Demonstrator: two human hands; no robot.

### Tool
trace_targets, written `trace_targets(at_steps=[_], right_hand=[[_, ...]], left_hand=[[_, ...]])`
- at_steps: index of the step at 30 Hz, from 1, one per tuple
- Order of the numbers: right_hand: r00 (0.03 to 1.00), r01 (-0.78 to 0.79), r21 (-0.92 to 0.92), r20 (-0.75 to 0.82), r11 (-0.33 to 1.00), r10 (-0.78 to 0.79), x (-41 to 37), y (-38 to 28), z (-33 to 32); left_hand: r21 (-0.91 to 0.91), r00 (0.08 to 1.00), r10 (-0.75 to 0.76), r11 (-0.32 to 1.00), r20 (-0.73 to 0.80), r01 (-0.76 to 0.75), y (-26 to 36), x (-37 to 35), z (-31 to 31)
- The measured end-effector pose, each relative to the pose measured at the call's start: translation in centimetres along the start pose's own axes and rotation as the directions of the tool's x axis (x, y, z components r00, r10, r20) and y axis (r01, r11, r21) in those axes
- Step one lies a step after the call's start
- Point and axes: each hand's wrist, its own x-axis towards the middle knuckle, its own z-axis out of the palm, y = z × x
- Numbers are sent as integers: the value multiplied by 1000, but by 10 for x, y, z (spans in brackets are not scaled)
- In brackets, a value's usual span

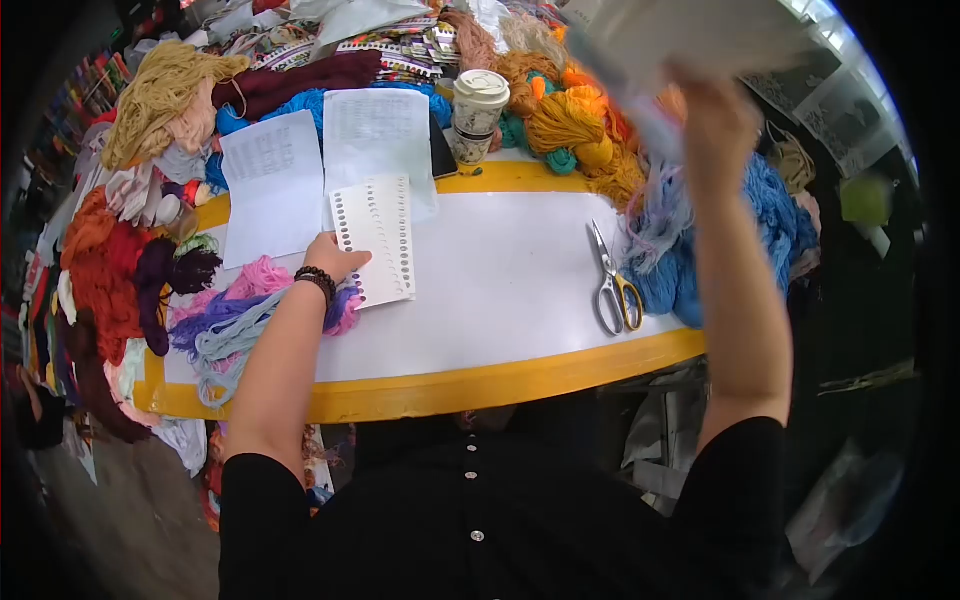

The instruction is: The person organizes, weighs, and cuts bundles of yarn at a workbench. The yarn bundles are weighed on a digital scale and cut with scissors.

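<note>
My left hand (338,260), with a dark bead bracelet at the wrist, pinches the lower left edge of white punched cards (385,235) with rows of holes. The cards overlap two printed paper sheets (268,190). Up at the right, my right hand (718,115) is closed on a pale, flat sheet (700,45) smeared by motion. Scissors (612,290) with one yellow handle loop lie on the white tabletop (490,270), below my right hand. Beside my left forearm are pink, purple and pale blue yarn skeins (245,315).
A lidded paper cup (477,118) stands at the back, by a dark flat object (442,150). Orange and yellow yarn (575,120) and blue yarn (760,230) pile up on the right. Red skeins (105,260) hang at the left. The table has a yellow edge (450,388).
</note>
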Motion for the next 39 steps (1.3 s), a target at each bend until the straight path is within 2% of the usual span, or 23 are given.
trace_targets(at_steps=[2, 3, 4, 6, 7, 10, 12, 15, 17, 20, 21, 23, 25, 27, 29, 31, 32, 33, 34, 35, 36, 38, 39], right_hand=[[945, 241, -189, 271, 952, -185, -72, 1, 39], [898, 296, -185, 389, 937, -207, -107, 3, 48], [832, 266, -29, 511, 964, -214, -145, 20, 50], [703, 191, -74, 706, 979, -84, -187, 22, 38], [643, 159, -97, 766, 982, -28, -206, 33, 33], [400, 331, -223, 913, 917, 77, -208, 22, 16], [404, 353, -350, 894, 868, 196, -203, -4, 16], [518, -181, -163, 822, 970, 235, -194, -53, 43], [359, -551, -136, 852, 824, 381, -199, -88, 71], [188, -747, -197, 853, 635, 486, -227, -115, 124], [110, -790, -226, 862, 569, 496, -230, -126, 137], [215, -897, -42, 828, 440, 518, -265, -134, 163], [210, -878, -76, 826, 472, 523, -264, -152, 160], [270, -775, -136, 811, 617, 518, -269, -163, 158], [267, -796, -105, 823, 596, 501, -269, -165, 154], [227, -821, -108, 839, 561, 494, -265, -167, 150], [234, -819, -104, 838, 565, 494, -263, -167, 151], [398, -774, -59, 729, 631, 557, -259, -168, 152], [544, -721, -30, 594, 693, 592, -248, -174, 151], [435, -842, 65, 669, 536, 603, -235, -180, 146], [435, -843, 69, 671, 533, 601, -227, -187, 141], [538, -794, 301, 752, 529, 380, -212, -201, 132], [532, -788, 288, 763, 544, 367, -189, -225, 114]], left_hand=[[-291, 997, -29, 955, 71, 49, -41, 35, 12], [-492, 988, -67, 861, 136, 126, -55, 48, 16], [-619, 967, -149, 745, 206, 247, -42, 36, 11], [-676, 946, -197, 663, 258, 322, -22, 15, 2], [-630, 943, -170, 708, 285, 318, -29, 21, 5], [-516, 949, -69, 826, 307, 227, -24, 13, 2], [-538, 949, -33, 818, 313, 206, -20, 2, 6], [-560, 958, 44, 818, 284, 128, -43, 13, 25], [-567, 962, 58, 817, 268, 109, -44, 11, 27], [-584, 980, 65, 809, 188, 59, -45, 5, 33], [-455, 988, 105, 890, 115, -42, -53, 7, 39], [-277, 988, 152, 950, -3, -147, -51, -7, 41], [-293, 969, 218, 925, -116, -243, -53, -18, 47], [-372, 987, 154, 915, -43, -159, -54, -25, 47], [-623, 988, 155, 774, 13, -113, -50, -37, 48], [-587, 992, 123, 805, 21, -87, -49, -49, 46], [-569, 970, 220, 787, -102, -238, -48, -56, 46], [-533, 923, 313, 753, -224, -385, -43, -63, 45], [-623, 894, 396, 652, -207, -433, -30, -76, 35], [-646, 904, 395, 650, -164, -401, -28, -85, 31], [-665, 912, 393, 650, -120, -368, -29, -94, 27], [-577, 844, 505, 641, -180, -506, -15, -124, 8], [-555, 800, 562, 604, -211, -572, -15, -133, 4]])
